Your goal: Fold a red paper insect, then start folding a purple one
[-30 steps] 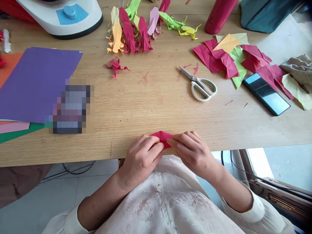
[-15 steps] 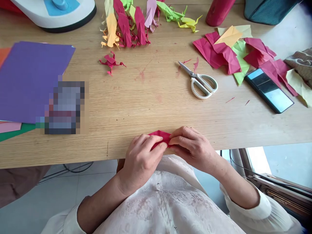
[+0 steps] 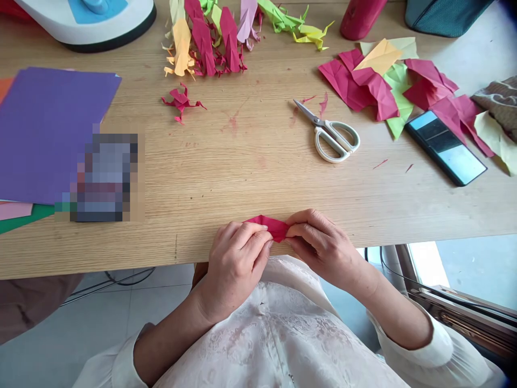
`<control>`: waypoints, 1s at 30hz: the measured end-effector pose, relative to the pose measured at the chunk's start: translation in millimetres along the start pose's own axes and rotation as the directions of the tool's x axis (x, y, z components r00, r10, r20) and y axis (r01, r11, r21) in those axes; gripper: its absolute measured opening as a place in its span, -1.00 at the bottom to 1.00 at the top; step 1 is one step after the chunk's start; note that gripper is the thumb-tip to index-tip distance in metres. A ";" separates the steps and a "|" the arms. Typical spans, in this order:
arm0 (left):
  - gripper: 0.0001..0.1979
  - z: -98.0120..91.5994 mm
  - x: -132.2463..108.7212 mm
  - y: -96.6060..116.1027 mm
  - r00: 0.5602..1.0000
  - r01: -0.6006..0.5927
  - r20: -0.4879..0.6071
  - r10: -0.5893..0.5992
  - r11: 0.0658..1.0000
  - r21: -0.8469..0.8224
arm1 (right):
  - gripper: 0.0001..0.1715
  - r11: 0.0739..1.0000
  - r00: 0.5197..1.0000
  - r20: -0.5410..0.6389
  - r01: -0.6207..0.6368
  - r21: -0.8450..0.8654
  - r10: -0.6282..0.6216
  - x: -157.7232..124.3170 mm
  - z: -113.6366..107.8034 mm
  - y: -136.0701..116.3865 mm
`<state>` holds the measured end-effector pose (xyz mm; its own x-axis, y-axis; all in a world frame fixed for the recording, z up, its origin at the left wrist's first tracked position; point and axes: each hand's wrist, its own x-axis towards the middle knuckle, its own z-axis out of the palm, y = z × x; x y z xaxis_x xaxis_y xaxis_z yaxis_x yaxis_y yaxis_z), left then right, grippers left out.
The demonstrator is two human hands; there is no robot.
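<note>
Between my hands, at the front edge of the wooden table (image 3: 226, 178), is a folded piece of dark pink paper (image 3: 277, 228). My left hand (image 3: 240, 258) is closed on its left part, fingers over the top, hiding much of that side. At the right tip, my right hand (image 3: 323, 242) pinches the paper between thumb and fingers. White-handled scissors (image 3: 329, 134) lie beyond my right hand. Farther off, a small dark pink folded paper figure (image 3: 183, 102) rests by itself, in front of a group of similar paper figures (image 3: 205, 46).
On the left are purple paper sheets (image 3: 52, 134) and a blurred-out object (image 3: 105, 178). A white and blue appliance (image 3: 109, 27) stands behind them. To the right lie creased papers (image 3: 375, 89), a phone (image 3: 446, 148), and a red cylinder (image 3: 361, 19).
My right hand has shifted slightly right, and my left thumb has drawn back from the paper's middle. More of the folded paper shows between my hands. The camera view has moved slightly.
</note>
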<state>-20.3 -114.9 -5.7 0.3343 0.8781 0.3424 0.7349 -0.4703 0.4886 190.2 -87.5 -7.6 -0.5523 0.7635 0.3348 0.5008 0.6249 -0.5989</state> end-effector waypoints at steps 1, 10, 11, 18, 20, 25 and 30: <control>-0.86 0.4 0.3 0.4 1.000 -0.002 -0.003 0.002 1.000 0.004 | -0.91 1.000 1.000 -0.007 0.004 -0.017 -0.004 -0.7 -0.1 0.2; -0.89 0.1 2.6 2.3 1.000 0.009 0.013 -0.009 1.000 0.016 | -0.91 0.998 1.000 0.009 -0.007 -0.062 0.007 1.1 -2.5 -0.1; -0.89 0.0 3.1 2.3 1.000 0.014 0.011 -0.015 1.000 0.012 | -0.91 0.999 1.000 0.012 -0.019 -0.037 0.019 0.2 -4.1 0.9; -0.89 -0.2 3.5 0.5 1.000 0.018 0.016 -0.017 1.000 -0.008 | -0.90 0.996 0.996 -0.012 -0.088 0.017 0.088 -7.7 -14.7 5.4; -0.88 -0.5 2.8 -0.2 1.000 0.017 0.022 -0.017 1.000 -0.009 | -0.90 0.996 0.996 -0.021 -0.088 0.010 0.088 -7.2 -13.7 4.4; -0.88 -1.4 2.0 -1.1 0.999 0.021 0.038 -0.020 1.000 -0.019 | -0.88 0.996 0.996 -0.029 -0.083 -0.018 0.082 -4.2 -7.8 3.4; -0.86 -2.0 3.2 0.2 0.999 0.038 0.032 -0.037 0.999 -0.031 | -0.89 0.995 0.995 -0.037 -0.094 -0.038 0.093 -3.3 -6.3 1.5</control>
<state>-20.2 -112.3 -2.9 0.3258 0.8971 0.2984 0.7281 -0.4394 0.5261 197.0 -88.0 -5.0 -0.4786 0.8237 0.3040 0.5756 0.5558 -0.5999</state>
